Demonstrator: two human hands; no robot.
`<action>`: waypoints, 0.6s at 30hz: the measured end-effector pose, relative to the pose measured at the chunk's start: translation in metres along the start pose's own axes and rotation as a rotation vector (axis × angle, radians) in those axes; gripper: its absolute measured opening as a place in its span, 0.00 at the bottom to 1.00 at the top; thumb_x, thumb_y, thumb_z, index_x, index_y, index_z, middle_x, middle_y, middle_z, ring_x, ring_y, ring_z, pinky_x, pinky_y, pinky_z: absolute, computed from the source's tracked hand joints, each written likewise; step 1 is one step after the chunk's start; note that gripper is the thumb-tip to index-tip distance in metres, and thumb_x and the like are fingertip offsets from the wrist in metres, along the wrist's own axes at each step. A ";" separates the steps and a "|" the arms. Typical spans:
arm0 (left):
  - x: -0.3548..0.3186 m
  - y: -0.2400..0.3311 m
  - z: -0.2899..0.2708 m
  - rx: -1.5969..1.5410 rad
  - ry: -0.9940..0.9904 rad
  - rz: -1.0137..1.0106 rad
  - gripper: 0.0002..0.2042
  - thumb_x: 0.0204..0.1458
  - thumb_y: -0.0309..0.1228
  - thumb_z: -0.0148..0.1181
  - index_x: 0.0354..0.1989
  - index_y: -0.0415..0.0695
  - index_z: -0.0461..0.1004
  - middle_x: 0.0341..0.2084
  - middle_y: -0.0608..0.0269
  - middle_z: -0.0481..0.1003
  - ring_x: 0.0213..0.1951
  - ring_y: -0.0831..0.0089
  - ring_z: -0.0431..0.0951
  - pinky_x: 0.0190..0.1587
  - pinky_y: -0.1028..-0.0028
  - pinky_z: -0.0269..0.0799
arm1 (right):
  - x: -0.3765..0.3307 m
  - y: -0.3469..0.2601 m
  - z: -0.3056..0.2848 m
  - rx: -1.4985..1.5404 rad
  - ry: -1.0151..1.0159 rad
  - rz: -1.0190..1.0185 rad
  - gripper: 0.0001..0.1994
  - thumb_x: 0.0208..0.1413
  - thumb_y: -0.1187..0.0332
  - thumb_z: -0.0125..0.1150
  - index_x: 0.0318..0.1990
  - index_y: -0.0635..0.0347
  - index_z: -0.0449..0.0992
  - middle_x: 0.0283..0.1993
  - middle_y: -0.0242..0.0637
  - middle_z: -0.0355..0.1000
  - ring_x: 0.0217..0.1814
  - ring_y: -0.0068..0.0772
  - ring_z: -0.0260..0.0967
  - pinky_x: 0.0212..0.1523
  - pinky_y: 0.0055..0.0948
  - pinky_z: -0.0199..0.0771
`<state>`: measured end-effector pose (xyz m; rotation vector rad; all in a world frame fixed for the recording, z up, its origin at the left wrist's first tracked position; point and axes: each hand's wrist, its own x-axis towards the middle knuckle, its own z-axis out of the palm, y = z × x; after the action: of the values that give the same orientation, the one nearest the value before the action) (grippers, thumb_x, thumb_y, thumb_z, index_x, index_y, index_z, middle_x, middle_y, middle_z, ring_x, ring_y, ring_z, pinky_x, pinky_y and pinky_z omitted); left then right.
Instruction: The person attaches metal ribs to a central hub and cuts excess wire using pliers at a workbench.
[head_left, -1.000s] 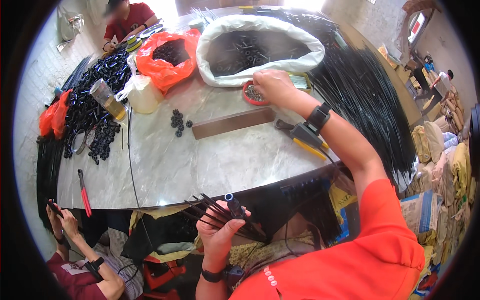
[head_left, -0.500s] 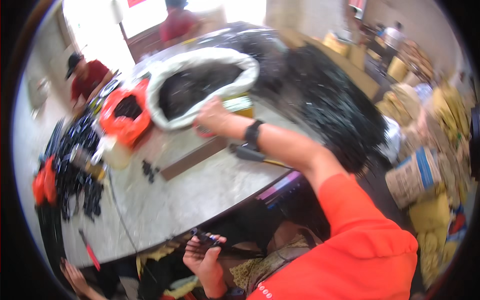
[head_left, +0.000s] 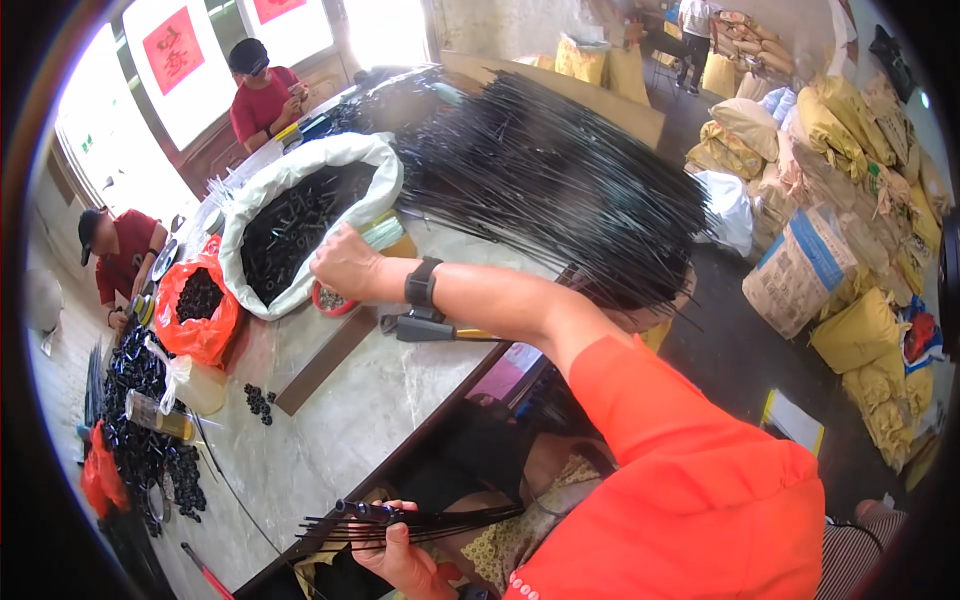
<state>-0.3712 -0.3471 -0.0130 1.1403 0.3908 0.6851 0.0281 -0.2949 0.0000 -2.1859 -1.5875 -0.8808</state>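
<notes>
My left hand (head_left: 395, 550) is low at the table's front edge, closed around a small bundle of thin black rods (head_left: 420, 520) fanned out from a black hub. My right hand (head_left: 345, 262), with a black watch on the wrist, reaches across the marble table (head_left: 340, 430). Its fingers are pinched over a small red dish (head_left: 330, 298) of little dark parts beside a large white sack (head_left: 300, 215) filled with black pieces. What the fingers hold is too small to see.
A big heap of long black rods (head_left: 560, 170) covers the table's far right. An orange bag (head_left: 200, 305), a wooden strip (head_left: 325, 360), pliers (head_left: 430, 328), loose black caps (head_left: 260, 402) and bottles (head_left: 190, 385) lie around. Two people in red sit at the far left. Sacks pile at right.
The view has swung left and upward, so the table now runs diagonally. My right hand stays at the red dish; my left hand still holds the rod bundle low down.
</notes>
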 end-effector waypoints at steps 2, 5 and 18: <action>-0.002 0.000 0.000 0.004 0.008 0.015 0.15 0.52 0.18 0.64 0.48 0.34 0.72 0.39 0.53 0.78 0.39 0.61 0.80 0.48 0.62 0.78 | -0.001 0.004 -0.003 0.105 -0.064 0.108 0.05 0.47 0.65 0.63 0.27 0.53 0.80 0.30 0.39 0.79 0.37 0.42 0.78 0.41 0.43 0.72; -0.001 -0.006 0.006 -0.022 -0.006 0.023 0.14 0.52 0.18 0.64 0.47 0.35 0.73 0.38 0.55 0.78 0.39 0.63 0.79 0.47 0.63 0.78 | -0.003 0.006 0.002 0.288 -0.114 0.275 0.05 0.46 0.65 0.64 0.27 0.55 0.80 0.31 0.43 0.78 0.39 0.46 0.78 0.41 0.42 0.76; 0.001 -0.023 -0.005 -0.133 0.089 0.074 0.21 0.49 0.22 0.68 0.51 0.35 0.69 0.37 0.52 0.76 0.38 0.60 0.78 0.45 0.61 0.76 | -0.039 -0.037 -0.115 1.589 -0.296 0.466 0.09 0.62 0.63 0.58 0.35 0.59 0.78 0.29 0.28 0.75 0.30 0.16 0.70 0.27 0.20 0.69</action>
<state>-0.3667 -0.3484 -0.0362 1.0047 0.3742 0.8174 -0.0489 -0.3766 0.0590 -1.2756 -1.0241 0.7232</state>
